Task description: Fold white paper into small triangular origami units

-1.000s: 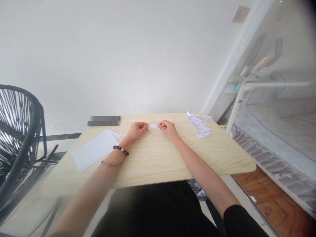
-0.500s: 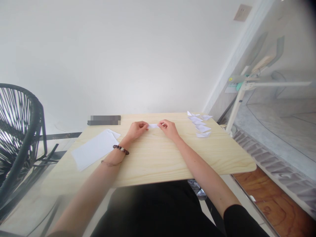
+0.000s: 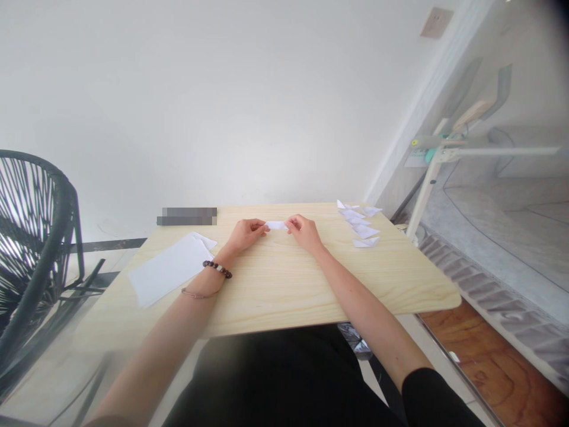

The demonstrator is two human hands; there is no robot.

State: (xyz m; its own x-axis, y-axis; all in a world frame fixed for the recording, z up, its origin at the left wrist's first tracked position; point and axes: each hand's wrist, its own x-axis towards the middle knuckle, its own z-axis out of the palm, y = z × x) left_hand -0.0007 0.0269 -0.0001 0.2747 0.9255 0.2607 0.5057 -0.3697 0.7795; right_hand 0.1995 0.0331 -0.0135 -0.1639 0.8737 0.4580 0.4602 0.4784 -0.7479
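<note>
Between both hands, over the far half of the table, is a small folded strip of white paper (image 3: 276,225). My left hand (image 3: 247,233) pinches its left end between thumb and fingers. At the other end, my right hand (image 3: 304,229) grips the paper the same way. The strip lies nearly level, and its two tips are hidden under my fingers. Off to the right sit several folded white paper boats (image 3: 365,230), grouped near the table's far right corner. A stack of white paper sheets (image 3: 166,270) lies beside my left forearm.
The pale wooden table (image 3: 284,284) stands against a white wall. A dark, blurred-out long object (image 3: 186,216) lies at its far left edge. To the left is a black woven chair (image 3: 66,196); a white metal frame (image 3: 429,190) stands at the right.
Both hands keep their pinch on the folded paper and stay almost in place. My right fingers have shifted very slightly to the right, so a little more of the strip shows.
</note>
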